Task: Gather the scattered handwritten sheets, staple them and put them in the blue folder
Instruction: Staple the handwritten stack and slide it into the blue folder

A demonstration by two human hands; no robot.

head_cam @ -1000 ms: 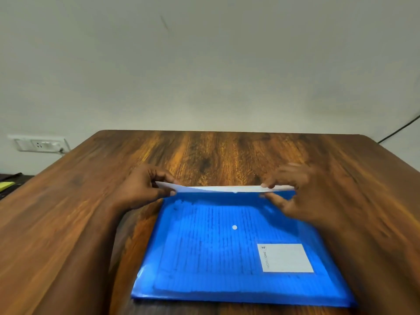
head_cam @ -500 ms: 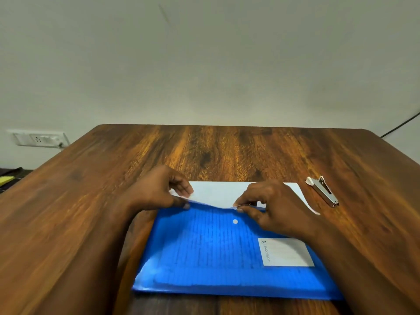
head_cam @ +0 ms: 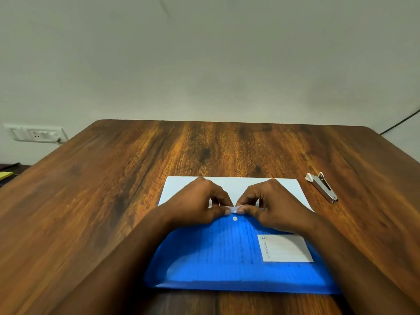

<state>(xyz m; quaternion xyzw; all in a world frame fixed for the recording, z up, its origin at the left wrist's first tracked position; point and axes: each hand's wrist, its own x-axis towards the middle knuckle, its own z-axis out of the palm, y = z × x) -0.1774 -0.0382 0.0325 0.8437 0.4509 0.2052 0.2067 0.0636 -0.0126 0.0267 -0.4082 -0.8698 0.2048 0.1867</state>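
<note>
Blue folder lying crosswise, flap pointing away

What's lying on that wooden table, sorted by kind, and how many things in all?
Blue folder: 1
Stapler: 1
Hands on the folder's flap: 2, left hand and right hand
Total: 4
Lined sheets show faintly through the folder, but their number cannot be told.

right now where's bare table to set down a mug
Free: the wide strip of table left of the blue folder, and the far stretch beyond the folder's white flap. Crowded: the middle, where both hands work, and the right near the stapler.
</note>
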